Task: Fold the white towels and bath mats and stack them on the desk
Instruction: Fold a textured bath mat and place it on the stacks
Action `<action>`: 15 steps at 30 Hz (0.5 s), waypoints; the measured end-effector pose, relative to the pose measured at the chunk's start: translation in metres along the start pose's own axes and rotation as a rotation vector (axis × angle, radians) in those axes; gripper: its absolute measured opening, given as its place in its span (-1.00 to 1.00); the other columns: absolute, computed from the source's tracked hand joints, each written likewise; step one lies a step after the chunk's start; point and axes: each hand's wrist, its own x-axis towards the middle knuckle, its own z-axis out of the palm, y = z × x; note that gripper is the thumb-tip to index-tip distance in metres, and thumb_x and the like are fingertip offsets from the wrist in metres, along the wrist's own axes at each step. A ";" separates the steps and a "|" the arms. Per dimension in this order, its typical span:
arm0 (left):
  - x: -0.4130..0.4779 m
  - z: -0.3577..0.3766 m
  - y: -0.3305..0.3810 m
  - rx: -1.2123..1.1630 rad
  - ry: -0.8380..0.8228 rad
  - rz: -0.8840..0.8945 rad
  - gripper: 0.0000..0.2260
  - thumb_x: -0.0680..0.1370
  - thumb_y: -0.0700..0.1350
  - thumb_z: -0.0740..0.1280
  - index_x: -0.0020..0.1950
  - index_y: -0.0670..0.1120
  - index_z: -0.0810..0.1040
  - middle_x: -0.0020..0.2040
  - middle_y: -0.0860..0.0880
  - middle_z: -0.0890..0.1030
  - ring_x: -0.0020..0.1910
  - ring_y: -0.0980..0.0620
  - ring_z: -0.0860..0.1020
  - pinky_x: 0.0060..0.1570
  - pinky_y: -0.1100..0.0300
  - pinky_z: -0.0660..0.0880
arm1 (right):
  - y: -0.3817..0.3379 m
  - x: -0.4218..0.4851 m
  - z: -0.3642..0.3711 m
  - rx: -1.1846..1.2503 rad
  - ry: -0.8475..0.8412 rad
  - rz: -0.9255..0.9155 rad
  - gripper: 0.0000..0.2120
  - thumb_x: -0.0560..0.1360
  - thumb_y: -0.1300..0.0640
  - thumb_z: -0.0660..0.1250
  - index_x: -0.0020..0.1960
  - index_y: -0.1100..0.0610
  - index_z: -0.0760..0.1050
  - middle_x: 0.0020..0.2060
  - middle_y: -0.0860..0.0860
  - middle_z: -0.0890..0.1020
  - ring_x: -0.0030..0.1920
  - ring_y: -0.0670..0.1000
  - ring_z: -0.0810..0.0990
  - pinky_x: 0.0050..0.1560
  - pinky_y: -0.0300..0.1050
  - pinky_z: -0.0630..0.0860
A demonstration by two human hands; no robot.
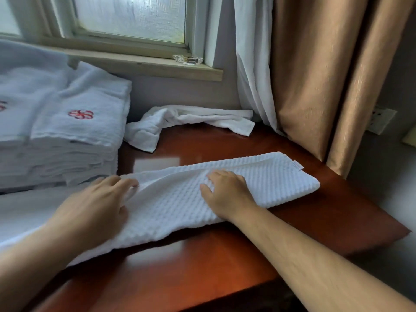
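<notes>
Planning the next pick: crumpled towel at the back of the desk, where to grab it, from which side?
Probably the right-end corner of the crumpled towel, fingers coming from the front right. That end lies flat on the desk with a free hem; the left end is bunched up beside the towel stack, and the wall is close behind.

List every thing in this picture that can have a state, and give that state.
Waffle bath mat: folded into a long strip, flat on the desk.
Right hand: flat, pressing the mat.
Left hand: on the mat's left part, grip unclear.
Towel stack: folded, piled at left.
Loose towel: crumpled, unfolded, behind the mat.
Window: shut.
Brown curtain: gathered at right.
</notes>
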 end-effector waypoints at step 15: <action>-0.169 -0.048 -0.116 0.064 0.123 -0.325 -0.61 0.44 -0.09 0.34 0.26 0.15 0.50 0.19 0.13 0.53 0.19 -0.02 0.54 0.06 0.06 0.44 | -0.189 -0.047 0.034 0.021 0.020 -0.563 -0.61 0.57 -0.16 0.27 0.28 0.04 0.55 0.16 0.01 0.57 0.24 0.10 0.47 0.23 0.03 0.39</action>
